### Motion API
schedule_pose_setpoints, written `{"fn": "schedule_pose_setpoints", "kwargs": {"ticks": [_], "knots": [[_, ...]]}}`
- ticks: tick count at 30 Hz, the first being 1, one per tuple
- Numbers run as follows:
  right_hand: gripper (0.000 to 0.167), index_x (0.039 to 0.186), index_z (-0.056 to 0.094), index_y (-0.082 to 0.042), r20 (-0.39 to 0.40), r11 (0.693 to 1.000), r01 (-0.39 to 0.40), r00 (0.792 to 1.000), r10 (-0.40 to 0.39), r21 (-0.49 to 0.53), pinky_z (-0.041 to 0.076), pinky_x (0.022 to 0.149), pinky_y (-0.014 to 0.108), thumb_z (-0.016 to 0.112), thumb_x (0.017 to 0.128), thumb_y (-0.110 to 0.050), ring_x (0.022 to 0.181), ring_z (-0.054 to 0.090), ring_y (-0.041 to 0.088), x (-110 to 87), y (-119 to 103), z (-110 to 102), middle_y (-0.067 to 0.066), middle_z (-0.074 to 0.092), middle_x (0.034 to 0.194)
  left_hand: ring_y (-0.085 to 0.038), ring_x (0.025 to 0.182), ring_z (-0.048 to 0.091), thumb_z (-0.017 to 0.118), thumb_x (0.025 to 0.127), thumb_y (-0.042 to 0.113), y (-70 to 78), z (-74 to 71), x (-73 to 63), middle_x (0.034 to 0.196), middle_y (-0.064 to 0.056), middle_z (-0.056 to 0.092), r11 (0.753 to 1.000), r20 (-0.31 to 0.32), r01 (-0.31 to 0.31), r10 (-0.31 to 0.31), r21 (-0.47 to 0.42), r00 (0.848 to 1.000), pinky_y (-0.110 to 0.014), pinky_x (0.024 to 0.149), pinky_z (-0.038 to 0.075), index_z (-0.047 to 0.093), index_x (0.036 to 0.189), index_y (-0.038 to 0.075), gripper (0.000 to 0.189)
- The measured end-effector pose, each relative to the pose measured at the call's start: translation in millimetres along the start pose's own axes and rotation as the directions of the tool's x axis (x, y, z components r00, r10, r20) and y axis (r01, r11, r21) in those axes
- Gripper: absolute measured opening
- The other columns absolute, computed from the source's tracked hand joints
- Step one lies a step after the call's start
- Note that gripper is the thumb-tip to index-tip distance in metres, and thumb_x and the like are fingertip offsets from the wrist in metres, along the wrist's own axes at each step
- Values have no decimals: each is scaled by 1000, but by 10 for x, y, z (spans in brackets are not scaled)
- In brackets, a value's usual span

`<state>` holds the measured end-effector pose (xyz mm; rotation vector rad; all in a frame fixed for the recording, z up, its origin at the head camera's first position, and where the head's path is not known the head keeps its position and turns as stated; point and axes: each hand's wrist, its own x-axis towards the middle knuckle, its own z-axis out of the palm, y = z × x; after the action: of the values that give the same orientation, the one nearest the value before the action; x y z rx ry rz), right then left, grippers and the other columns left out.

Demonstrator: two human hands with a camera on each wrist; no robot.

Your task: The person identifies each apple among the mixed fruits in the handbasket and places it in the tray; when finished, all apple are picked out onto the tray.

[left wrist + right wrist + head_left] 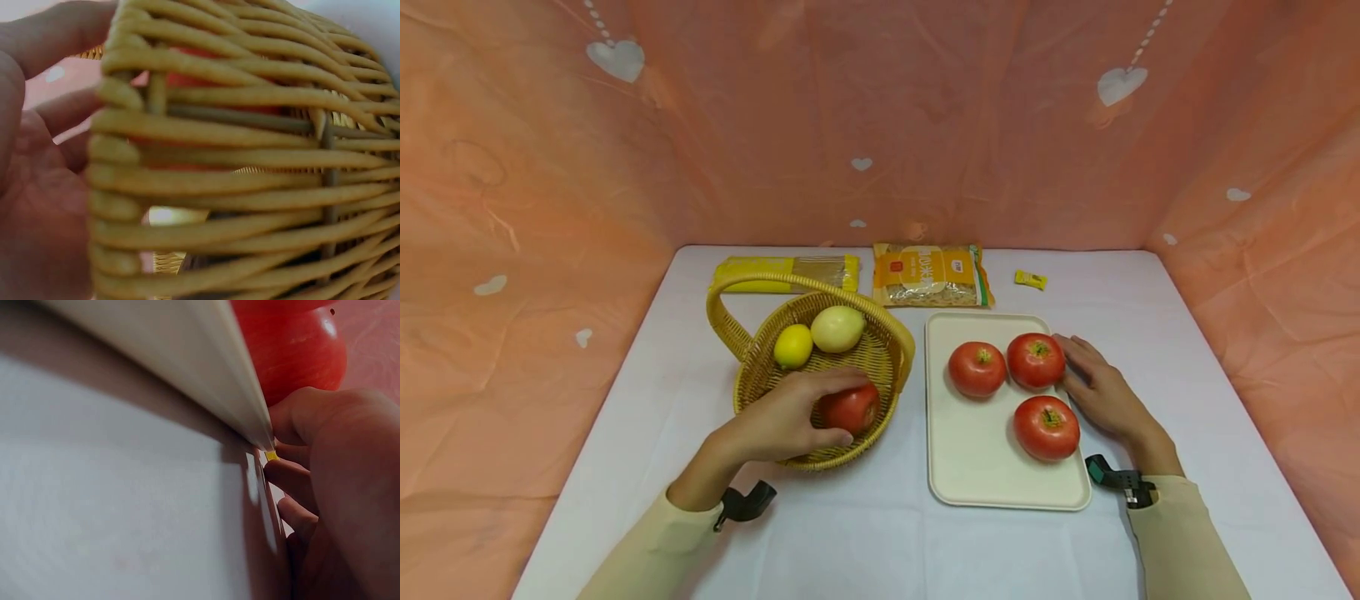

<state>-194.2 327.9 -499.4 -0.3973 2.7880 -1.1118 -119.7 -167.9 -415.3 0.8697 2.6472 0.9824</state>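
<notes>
My left hand [797, 412] reaches over the near rim of a wicker basket [745, 400] and holds a red tomato [857, 410] inside it, thumb on the near side and fingers on the far side. In the left wrist view the basket wall [237, 169] hides most of that tomato. A lemon [793, 346] and a pale yellow-green fruit [838, 329] lie farther back in the basket. At the right edge of a cream tray [977, 467], my right hand [1105, 392] grips the rim, close to a tomato [1036, 361]. Two more tomatoes, left [977, 369] and near [1047, 428], sit on the tray.
Behind the basket lies a yellow packet of noodles [820, 271]. An orange and clear food bag [931, 275] is beside it, and a small yellow wrapped sweet [1031, 280] lies farther right. The basket's handle [805, 283] arches over its far side. Pink cloth [880, 125] surrounds the white table.
</notes>
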Motion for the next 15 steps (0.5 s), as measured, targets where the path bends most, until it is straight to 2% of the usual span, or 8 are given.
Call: {"fn": "schedule_pose_setpoints", "kwargs": {"ticks": [4,6,10,15], "knots": [[63,171,38,-11,7,1000,-12,1000,12,-5,20,124,84,59,112,-23,167,16,51,6,-3,-10,25,34,176,-43,149,54,90,90,18,25,49,26,167,-16,52,997,-8,41,-41,63,999,-66,117,49,59,157,9,75],[64,171,38,-11,11,1000,-19,1000,19,-9,20,124,84,59,113,-24,167,16,51,9,-5,-14,25,33,176,-44,150,53,89,90,17,38,75,49,168,-17,50,995,-15,51,-50,89,999,-67,118,48,57,158,6,76],[64,171,38,-11,9,1000,-18,1000,18,-13,21,124,83,60,112,-24,167,17,51,12,-2,-10,24,34,176,-42,150,53,89,90,15,76,107,89,165,-19,53,992,-31,70,-67,108,997,-64,121,46,54,157,2,77],[63,171,39,-11,5,1000,-13,1000,13,-13,21,124,83,59,112,-21,167,17,51,5,-6,0,25,35,175,-37,141,60,90,88,10,82,148,114,155,-16,61,989,-64,98,-91,113,994,-60,118,50,53,154,4,76]]}}
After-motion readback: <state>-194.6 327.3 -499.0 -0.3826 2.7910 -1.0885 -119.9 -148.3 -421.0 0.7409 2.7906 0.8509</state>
